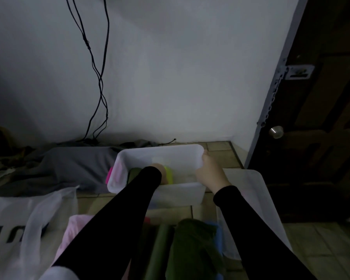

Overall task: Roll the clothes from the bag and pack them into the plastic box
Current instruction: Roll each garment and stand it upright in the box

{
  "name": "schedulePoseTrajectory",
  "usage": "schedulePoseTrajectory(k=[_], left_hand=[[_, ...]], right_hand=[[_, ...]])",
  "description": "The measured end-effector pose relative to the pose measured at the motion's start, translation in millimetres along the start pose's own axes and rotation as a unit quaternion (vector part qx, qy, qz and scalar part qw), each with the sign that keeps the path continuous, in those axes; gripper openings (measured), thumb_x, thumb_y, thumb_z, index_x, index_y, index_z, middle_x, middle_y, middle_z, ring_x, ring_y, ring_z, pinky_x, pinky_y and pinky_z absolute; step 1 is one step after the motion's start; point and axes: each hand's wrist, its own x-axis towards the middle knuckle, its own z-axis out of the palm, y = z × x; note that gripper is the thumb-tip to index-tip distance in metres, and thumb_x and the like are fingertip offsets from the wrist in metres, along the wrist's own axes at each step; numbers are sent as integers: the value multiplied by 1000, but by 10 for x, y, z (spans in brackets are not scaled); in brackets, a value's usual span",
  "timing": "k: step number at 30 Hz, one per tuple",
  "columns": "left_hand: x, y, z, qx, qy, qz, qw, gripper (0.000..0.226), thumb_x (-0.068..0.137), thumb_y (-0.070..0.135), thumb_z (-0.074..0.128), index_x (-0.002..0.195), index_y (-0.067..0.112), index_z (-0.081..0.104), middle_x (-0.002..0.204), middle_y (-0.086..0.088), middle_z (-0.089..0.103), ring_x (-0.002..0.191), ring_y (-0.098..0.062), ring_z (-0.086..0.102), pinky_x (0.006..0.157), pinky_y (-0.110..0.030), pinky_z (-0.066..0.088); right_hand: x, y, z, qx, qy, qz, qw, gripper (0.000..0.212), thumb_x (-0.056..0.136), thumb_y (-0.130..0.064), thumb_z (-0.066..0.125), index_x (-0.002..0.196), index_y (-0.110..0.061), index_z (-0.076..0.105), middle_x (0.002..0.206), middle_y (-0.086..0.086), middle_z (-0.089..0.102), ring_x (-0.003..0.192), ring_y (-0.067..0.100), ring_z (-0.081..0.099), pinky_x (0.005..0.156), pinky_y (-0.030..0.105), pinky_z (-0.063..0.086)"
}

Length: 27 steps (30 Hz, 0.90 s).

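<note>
Dim tiled floor [220, 147] carries the plastic box [160, 196], my right hand [209, 170] gripping its right rim while my left hand [160, 171], fingers hidden, reaches inside beside the yellow-green roll [169, 174].

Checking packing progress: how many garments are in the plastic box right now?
2 visible: a dark green roll by the box's left wall, a neon yellow one beside it. The left hand and sleeve may hide more.

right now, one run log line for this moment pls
phase: packing | left hand: inside plastic box, at yellow-green roll | right hand: grips box's right rim | lid: off, right of box
</note>
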Motion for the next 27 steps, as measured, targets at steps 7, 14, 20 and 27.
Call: schedulePoseTrajectory(k=[7,14,20,27], left_hand=[[110,-97,72,-28,188,-26,981,32,96,22,48,121,4,58,129,-17,58,121,-31,54,96,-37,44],[-835,-40,390,-116,371,212,897,14,83,41,59,89,28,59,84,12,60,75,-8,56,68,-26,47],[-1194,-178,1007,-92,61,247,963,96,60,49,68,146,31,28,146,6,35,133,-15,36,112,-38,34],[-1234,4,1276,40,83,236,967,133,55,61,81,151,33,-7,159,9,8,145,-19,13,118,-50,11]], right_hand=[[-98,10,-133,59,8,-26,998,55,93,-13,43,146,-10,27,141,18,46,125,34,47,100,40,41],[-1078,145,-235,53,101,-145,983,14,95,-33,49,89,-24,58,78,-4,58,67,2,53,57,13,38],[-1524,301,-105,-127,-171,14,977,54,85,-64,50,89,-11,62,83,4,60,82,20,60,67,30,43],[-1562,343,103,-156,-151,-64,974,37,89,-44,55,105,-12,65,106,9,66,98,26,62,79,32,49]])
